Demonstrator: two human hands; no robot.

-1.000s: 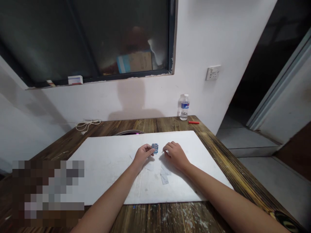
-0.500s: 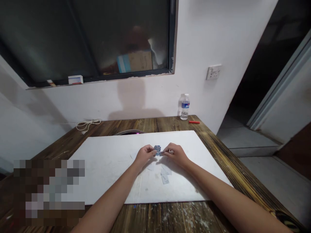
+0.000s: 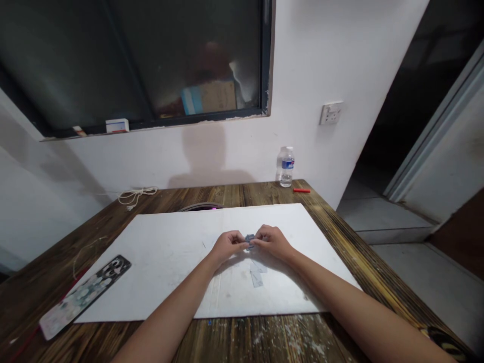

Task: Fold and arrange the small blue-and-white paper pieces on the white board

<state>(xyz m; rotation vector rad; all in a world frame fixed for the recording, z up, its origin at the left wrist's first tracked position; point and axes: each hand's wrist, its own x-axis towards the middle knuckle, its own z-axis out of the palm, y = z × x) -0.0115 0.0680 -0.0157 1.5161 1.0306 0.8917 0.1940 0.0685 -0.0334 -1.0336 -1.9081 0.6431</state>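
Observation:
Both of my hands meet over the white board (image 3: 170,267), closed on one small blue-grey piece (image 3: 250,242) with a ribbed or blocky look. Its exact kind is too small to make out. My left hand (image 3: 229,245) pinches its left side between thumb and fingers. From the other side, my right hand (image 3: 273,241) pinches its right edge, and the fingertips partly cover it. Just below the hands, a few thin, pale grey flat pieces (image 3: 257,279) lie on the board.
A patterned phone (image 3: 85,297) lies across the board's left edge. Behind the board are a round dark object (image 3: 200,206), a coiled white cable (image 3: 138,192), a water bottle (image 3: 287,169) and a red stick-like item (image 3: 301,190). The wooden table (image 3: 242,335) shows around the board.
My left hand has shifted slightly right, and the hands are closer together. The blue-grey piece sits a little lower and to the right, more covered by the fingers.

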